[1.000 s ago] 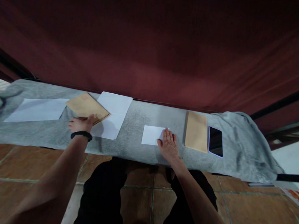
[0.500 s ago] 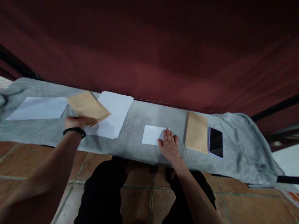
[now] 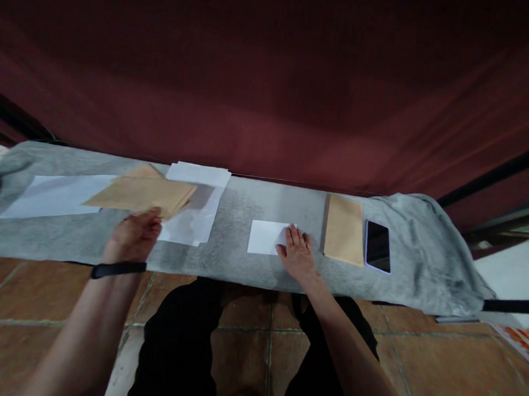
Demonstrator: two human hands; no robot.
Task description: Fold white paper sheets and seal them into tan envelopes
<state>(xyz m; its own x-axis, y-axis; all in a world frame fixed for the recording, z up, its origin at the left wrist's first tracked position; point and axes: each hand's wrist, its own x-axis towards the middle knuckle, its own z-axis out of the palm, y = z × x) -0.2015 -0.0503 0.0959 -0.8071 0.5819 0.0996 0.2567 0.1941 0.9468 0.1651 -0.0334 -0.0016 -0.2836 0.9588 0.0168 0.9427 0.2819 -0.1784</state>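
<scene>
My left hand [image 3: 134, 236] grips the near edge of a brown envelope [image 3: 141, 193] and holds it lifted, nearly flat, above a stack of brown envelopes and white sheets [image 3: 195, 208]. A black band sits on that wrist. My right hand [image 3: 296, 250] lies flat with fingers spread, pressing the right end of a small folded white paper [image 3: 265, 237] on the grey cloth [image 3: 239, 220].
A large white sheet [image 3: 51, 195] lies at the left of the cloth. Another brown envelope [image 3: 343, 230] and a dark phone [image 3: 377, 246] lie to the right. A dark red curtain hangs behind. My black-clad legs and brown floor tiles are below.
My left hand has drawn back toward me and lifted a brown envelope off the stack, tilting it flatter. My right hand has stayed on the folded paper.
</scene>
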